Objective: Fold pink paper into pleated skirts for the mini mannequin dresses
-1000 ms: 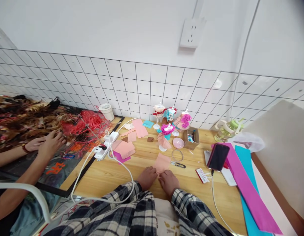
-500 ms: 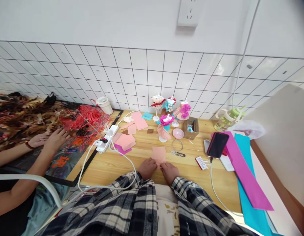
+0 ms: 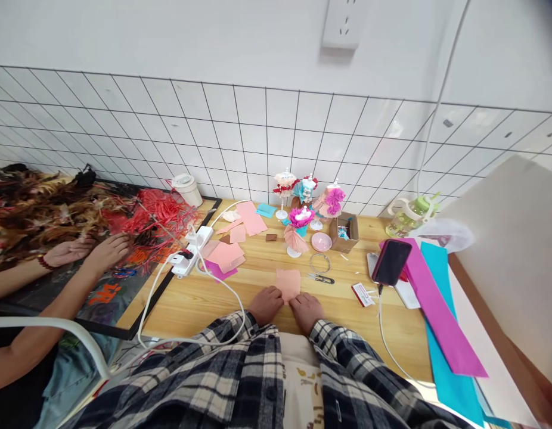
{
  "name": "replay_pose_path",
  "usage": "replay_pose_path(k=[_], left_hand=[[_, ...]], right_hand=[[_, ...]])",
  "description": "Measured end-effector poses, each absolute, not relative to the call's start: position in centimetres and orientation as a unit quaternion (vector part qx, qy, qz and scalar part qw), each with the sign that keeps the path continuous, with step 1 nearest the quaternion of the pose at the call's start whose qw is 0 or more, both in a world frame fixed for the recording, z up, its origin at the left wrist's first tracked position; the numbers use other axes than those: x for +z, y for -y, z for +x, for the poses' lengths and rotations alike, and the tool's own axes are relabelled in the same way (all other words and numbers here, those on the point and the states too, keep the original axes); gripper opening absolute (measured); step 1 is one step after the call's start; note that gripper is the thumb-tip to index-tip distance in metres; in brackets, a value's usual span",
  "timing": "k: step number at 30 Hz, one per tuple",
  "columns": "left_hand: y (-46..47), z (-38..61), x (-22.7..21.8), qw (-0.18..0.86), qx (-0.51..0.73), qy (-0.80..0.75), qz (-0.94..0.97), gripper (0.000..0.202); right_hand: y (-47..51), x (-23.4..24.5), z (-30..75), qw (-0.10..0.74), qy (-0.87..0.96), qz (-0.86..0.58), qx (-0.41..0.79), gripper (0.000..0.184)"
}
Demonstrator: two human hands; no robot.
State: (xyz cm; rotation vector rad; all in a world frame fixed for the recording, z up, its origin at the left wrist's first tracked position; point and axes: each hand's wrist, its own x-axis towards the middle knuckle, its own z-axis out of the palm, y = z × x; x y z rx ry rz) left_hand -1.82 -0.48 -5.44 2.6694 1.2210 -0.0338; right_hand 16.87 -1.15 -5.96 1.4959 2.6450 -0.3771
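A small square of pink crepe paper (image 3: 288, 282) lies in front of me near the table's front edge. My left hand (image 3: 267, 304) pinches its lower left corner, fingers curled. At the lower right corner my right hand (image 3: 306, 311) does the same, so the bottom edge runs between both hands. Just beyond the paper, to the right, are thread snips (image 3: 321, 278) and a coil of wire (image 3: 319, 263). Farther back stand several miniature dress forms in paper dresses, among them one with a magenta top and pink skirt (image 3: 296, 237).
Pink paper pieces (image 3: 225, 256) and a white power strip (image 3: 192, 251) lie left. A pink bowl (image 3: 321, 241), cardboard box (image 3: 345, 233), phone (image 3: 392, 262), and magenta paper strip (image 3: 437, 316) are right. Farther left, a co-worker's hands (image 3: 108, 251) handle feathers (image 3: 39, 220).
Both my hands stay on the pink paper's lower corners with little visible movement. The view has shifted slightly. The co-worker's hands at left have moved a little.
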Motion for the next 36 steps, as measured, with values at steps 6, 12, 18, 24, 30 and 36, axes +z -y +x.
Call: replay_pose_path(k=[6, 12, 18, 24, 30, 36], left_hand=[[0.35, -1.99, -5.66, 0.091, -0.01, -0.412, 0.907, 0.013], [0.34, -1.95, -5.72, 0.083, -0.001, -0.412, 0.908, 0.013], [0.29, -2.01, -5.46, 0.075, 0.013, -0.407, 0.91, 0.015], [0.28, -2.14, -5.81, 0.072, 0.018, -0.409, 0.91, 0.014], [0.33, -2.2, -5.85, 0.07, 0.03, -0.408, 0.91, 0.012], [0.26, -2.1, -5.76, 0.067, 0.033, -0.394, 0.916, 0.014]], right_hand=[[0.99, -6.34, 16.86, 0.037, -0.868, 0.484, -0.105, 0.024], [0.96, -6.38, 16.94, 0.036, -0.872, 0.478, -0.1, 0.025], [0.94, -6.41, 17.09, 0.038, -0.871, 0.479, -0.101, 0.024], [0.92, -6.35, 17.0, 0.034, -0.872, 0.479, -0.097, 0.022], [1.21, -6.52, 17.37, 0.036, -0.875, 0.471, -0.102, 0.026], [1.1, -6.85, 17.53, 0.043, -0.875, 0.469, -0.116, 0.024]])
